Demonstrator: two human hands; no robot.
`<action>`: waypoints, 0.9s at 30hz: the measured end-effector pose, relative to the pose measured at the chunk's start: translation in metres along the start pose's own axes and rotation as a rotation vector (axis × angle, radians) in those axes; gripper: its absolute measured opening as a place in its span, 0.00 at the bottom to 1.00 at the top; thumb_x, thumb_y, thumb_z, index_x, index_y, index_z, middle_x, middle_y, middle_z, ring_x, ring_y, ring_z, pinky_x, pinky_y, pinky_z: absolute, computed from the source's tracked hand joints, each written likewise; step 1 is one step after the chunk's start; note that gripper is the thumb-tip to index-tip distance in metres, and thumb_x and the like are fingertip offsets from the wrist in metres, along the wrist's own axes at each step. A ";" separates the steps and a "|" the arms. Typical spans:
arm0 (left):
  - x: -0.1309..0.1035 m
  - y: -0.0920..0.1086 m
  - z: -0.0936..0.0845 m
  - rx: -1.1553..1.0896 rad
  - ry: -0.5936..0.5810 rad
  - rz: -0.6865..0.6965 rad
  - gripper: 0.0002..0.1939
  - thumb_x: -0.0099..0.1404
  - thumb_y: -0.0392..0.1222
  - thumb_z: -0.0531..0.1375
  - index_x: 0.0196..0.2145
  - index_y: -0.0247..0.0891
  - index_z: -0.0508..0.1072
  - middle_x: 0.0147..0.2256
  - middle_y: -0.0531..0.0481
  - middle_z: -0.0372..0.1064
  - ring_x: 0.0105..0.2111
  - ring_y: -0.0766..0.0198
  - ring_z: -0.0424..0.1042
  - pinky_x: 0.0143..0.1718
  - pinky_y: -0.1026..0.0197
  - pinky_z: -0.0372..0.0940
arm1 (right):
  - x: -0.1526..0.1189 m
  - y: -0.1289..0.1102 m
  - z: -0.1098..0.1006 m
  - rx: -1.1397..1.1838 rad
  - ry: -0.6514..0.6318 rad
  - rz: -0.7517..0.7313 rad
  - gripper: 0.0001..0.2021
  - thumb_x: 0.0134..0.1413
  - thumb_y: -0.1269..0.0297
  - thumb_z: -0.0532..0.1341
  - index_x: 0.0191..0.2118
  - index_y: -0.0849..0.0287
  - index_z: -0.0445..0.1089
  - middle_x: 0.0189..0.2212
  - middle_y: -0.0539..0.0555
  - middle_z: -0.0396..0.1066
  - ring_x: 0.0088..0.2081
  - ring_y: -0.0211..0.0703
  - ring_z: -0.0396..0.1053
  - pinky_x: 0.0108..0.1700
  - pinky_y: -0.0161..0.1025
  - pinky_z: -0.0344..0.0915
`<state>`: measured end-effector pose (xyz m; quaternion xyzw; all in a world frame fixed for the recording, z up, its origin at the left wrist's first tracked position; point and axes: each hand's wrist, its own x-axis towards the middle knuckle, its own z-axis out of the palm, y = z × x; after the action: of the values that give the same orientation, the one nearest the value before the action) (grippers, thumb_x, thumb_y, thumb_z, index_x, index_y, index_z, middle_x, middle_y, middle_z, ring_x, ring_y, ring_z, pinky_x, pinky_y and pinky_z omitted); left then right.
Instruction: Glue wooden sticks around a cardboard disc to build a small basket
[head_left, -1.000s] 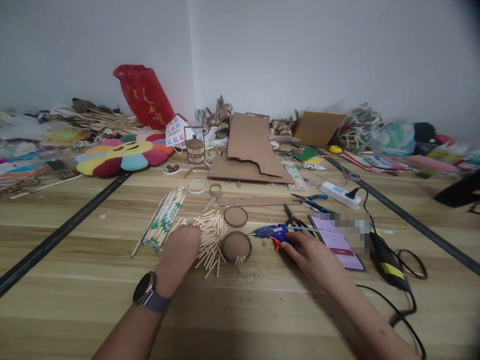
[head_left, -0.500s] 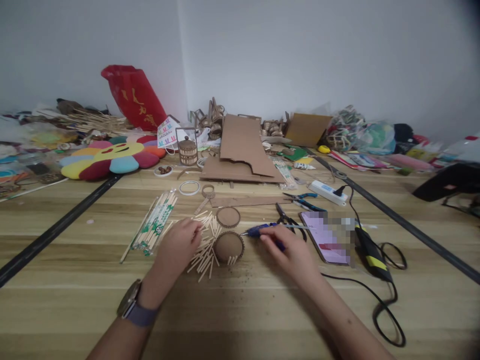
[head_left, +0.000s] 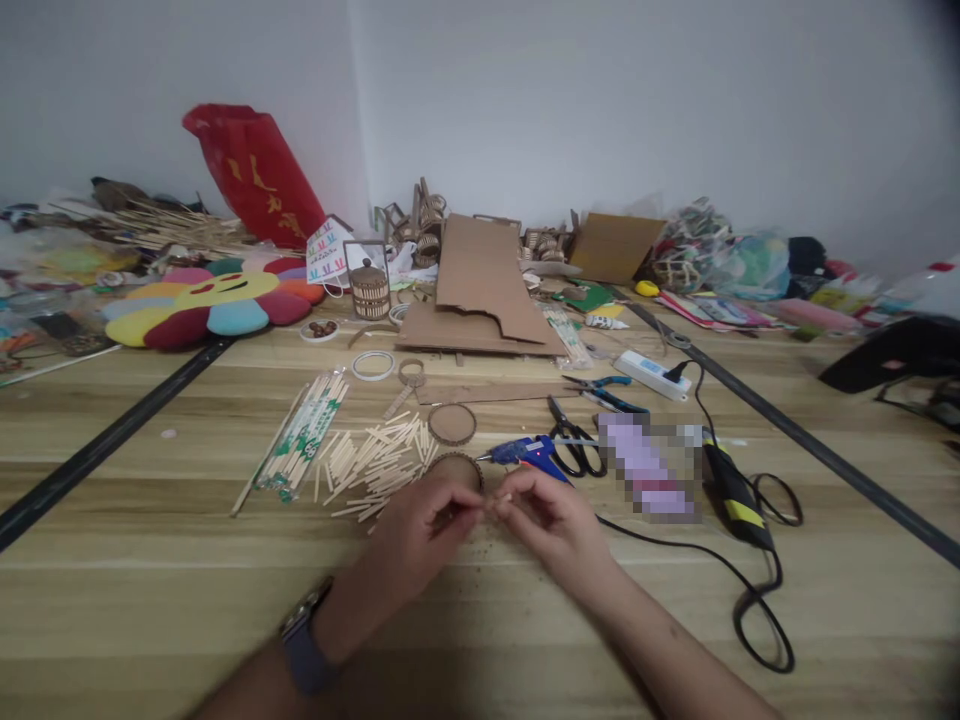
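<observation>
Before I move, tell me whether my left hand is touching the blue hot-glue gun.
Apart. The head view shows a gap between your left hand and the blue hot-glue gun, with wooden tabletop showing between them.

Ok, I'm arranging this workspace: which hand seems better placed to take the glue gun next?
Probably the right hand: it is nearer the blue glue gun. The left hand is farther off, beside the loose sticks.
</observation>
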<state>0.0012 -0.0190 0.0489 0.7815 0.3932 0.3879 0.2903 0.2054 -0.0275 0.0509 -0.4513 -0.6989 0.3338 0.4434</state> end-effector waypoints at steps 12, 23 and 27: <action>0.011 -0.050 -0.002 0.450 -0.243 -0.041 0.42 0.54 0.46 0.71 0.63 0.42 0.61 0.62 0.37 0.64 0.61 0.42 0.63 0.62 0.39 0.59 | 0.011 0.017 0.007 -0.301 -0.289 -0.035 0.05 0.59 0.67 0.57 0.33 0.57 0.70 0.27 0.50 0.69 0.29 0.40 0.66 0.31 0.34 0.60; 0.016 -0.057 0.004 0.399 -0.280 -0.049 0.40 0.55 0.45 0.70 0.62 0.42 0.60 0.61 0.40 0.64 0.60 0.45 0.62 0.62 0.40 0.57 | 0.013 0.021 0.012 -0.353 -0.336 -0.010 0.05 0.57 0.74 0.59 0.32 0.58 0.69 0.26 0.48 0.69 0.28 0.38 0.65 0.30 0.32 0.57; 0.016 -0.058 0.005 0.397 -0.277 -0.066 0.39 0.56 0.46 0.70 0.62 0.42 0.61 0.60 0.40 0.65 0.60 0.44 0.62 0.62 0.40 0.58 | 0.014 0.024 0.013 -0.374 -0.340 -0.012 0.05 0.56 0.75 0.60 0.33 0.58 0.69 0.27 0.48 0.69 0.29 0.39 0.66 0.30 0.32 0.58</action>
<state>-0.0113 0.0240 0.0086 0.8557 0.4434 0.1823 0.1947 0.1989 -0.0067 0.0295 -0.4585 -0.8158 0.2671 0.2300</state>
